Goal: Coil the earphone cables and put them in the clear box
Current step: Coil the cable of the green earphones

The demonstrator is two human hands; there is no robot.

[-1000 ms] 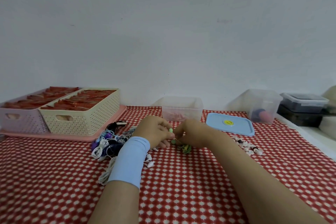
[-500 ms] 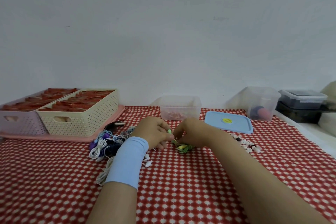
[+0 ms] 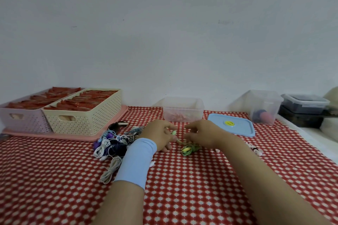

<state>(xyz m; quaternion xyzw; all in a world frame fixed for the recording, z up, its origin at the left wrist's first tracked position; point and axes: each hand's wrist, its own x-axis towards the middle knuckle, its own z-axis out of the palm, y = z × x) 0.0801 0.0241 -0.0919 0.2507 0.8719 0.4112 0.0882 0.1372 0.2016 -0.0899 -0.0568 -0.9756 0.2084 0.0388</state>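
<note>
Clear box (image 3: 182, 109) at the back edge of the checked cloth (image 3: 182, 179), with pinkish stuff inside, too blurred to name. Second clear tub (image 3: 263, 104) near the back right corner holds something blue and pink. Blue lid (image 3: 236, 129) lies between them. Cream basket (image 3: 86, 117) and lilac basket (image 3: 23, 120) back left, packed with red packets. White wall (image 3: 164, 33) behind. Green earphone cable (image 3: 188, 149) mid-cloth, partly coiled. Left hand (image 3: 159, 137) pinches its earbud end. Right hand (image 3: 203, 135) is curled above the coil, grip can't tell. Hands are farther apart than half a second ago.
</note>
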